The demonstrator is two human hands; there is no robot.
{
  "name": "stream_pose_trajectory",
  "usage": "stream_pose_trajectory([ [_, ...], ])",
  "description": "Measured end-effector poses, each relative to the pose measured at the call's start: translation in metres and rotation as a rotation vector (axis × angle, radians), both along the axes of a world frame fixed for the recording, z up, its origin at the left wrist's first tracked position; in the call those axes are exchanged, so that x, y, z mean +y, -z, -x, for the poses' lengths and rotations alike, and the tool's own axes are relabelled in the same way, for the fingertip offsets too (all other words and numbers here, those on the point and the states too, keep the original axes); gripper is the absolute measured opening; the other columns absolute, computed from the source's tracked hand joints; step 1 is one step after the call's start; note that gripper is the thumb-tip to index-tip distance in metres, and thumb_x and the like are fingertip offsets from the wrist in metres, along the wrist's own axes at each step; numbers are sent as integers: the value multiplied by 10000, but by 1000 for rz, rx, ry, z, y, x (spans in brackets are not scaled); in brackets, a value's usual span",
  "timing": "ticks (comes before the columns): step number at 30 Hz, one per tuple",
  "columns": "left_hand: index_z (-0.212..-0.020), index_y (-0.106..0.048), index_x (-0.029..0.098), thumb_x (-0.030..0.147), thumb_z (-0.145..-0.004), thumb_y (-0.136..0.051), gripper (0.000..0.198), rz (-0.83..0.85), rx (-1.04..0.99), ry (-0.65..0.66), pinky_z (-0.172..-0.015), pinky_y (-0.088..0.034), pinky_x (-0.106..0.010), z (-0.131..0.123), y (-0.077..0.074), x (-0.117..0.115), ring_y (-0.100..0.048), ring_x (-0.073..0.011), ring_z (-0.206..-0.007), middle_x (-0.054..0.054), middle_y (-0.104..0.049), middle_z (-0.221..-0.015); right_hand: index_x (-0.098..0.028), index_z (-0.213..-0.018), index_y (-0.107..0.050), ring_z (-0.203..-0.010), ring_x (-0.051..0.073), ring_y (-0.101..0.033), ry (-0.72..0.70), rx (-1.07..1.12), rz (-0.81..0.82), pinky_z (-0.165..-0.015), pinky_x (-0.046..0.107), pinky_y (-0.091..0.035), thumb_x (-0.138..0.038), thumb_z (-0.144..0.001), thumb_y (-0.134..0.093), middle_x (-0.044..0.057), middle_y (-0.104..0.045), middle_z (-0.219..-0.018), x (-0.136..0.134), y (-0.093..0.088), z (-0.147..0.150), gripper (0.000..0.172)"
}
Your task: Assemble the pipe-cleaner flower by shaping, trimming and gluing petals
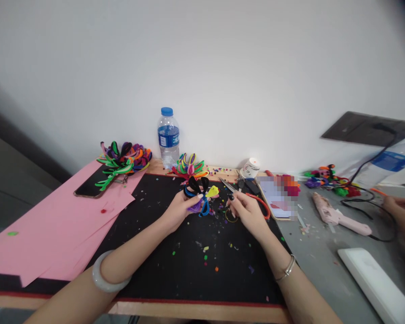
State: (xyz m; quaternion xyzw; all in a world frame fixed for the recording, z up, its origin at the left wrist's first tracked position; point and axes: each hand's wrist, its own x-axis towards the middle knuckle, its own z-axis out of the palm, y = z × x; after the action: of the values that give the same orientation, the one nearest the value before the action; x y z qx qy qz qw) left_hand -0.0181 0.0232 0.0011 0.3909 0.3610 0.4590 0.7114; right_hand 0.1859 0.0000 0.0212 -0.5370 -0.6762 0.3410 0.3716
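A small flower of bent pipe cleaners (205, 207), with black, blue, purple and yellow loops, is pinched in the fingers of my left hand (178, 209). To its right, my right hand (248, 213) is closed around the middle of a pair of scissors (263, 204). Their metal blades point up and left toward the flower, and the orange handle shows behind my knuckles. Below those fingertips is a thin yellowish loop (231, 219); whether the fingers hold it I cannot tell. Both hands are over a black mat (189, 265) strewn with coloured scraps.
Pink paper (54, 229) lies left, under a phone (89, 183) and a pipe-cleaner bunch (128, 157). Behind stand a water bottle (168, 135) and a paper cup (250, 168). At right are a lit phone (275, 198), a glue gun (340, 218) and another person's hand (400, 211).
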Motion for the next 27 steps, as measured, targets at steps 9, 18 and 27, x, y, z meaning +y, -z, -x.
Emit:
stream_pose_trajectory([
  [9,-972,-568,186,242,-651,-695,349,38,-86,-65,-701,-473,-283,1,2,0,-619,-142,-737,-21,-658,-841,-172,-823,-522,-503,118,-509,229,-268,-33,-479,215,-380,-325,-797,-438,4,-575,-583,-19,-43,-73,177],
  [18,-1024,-557,185,217,-655,-692,394,72,6,50,-706,-480,-304,-3,2,-4,-613,-140,-701,-21,-636,-810,-170,-1027,-502,-811,223,-606,642,-982,162,-654,283,-419,-136,-670,-483,128,-629,-987,-36,-43,-213,359],
  [27,-1031,-559,190,218,-677,-668,371,27,42,139,-765,-461,-334,-3,9,-3,-612,-153,-754,-37,-627,-884,-170,-1051,-565,-799,290,-615,668,-1197,354,-575,337,-383,-136,-638,-526,215,-609,-1029,-24,-5,-290,417],
])
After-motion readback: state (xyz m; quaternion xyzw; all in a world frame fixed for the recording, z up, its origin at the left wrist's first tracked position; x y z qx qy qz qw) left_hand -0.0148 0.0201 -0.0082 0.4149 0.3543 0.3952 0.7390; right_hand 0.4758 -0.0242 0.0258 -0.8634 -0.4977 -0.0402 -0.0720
